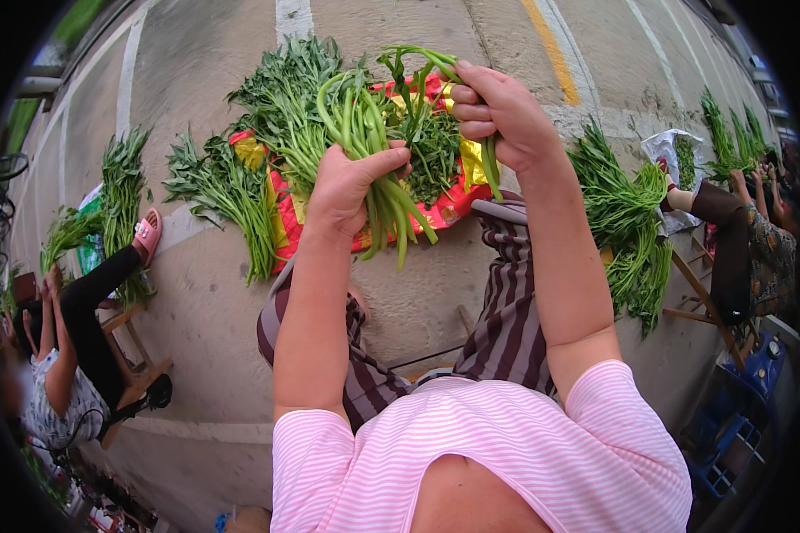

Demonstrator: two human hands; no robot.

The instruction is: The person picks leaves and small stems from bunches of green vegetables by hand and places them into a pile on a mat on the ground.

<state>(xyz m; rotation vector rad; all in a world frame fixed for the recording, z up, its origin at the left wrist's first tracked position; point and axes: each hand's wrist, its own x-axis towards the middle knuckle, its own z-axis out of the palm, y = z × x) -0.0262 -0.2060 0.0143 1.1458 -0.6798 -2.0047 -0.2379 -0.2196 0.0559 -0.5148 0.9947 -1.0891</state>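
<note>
Centrally, left hand (351,184) tight around stems (362,124), right hand (504,111) around pinched stalks (491,165), open pavement (409,306) beside the red-yellow sheet's edge (456,207).

T-shirt (507,435): fine pink-and-white stripes, scoop-necked
Sleeves (627,417): short, same stripes
Trousers (509,311): broad dark maroon and grey stripes

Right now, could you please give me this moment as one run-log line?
left hand: gripping stem bunch | right hand: holding greenery | ground: leafy pile on red-yellow sheet

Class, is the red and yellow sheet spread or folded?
Spread: the sheet shows on several sides of the greens lying on it.
</note>
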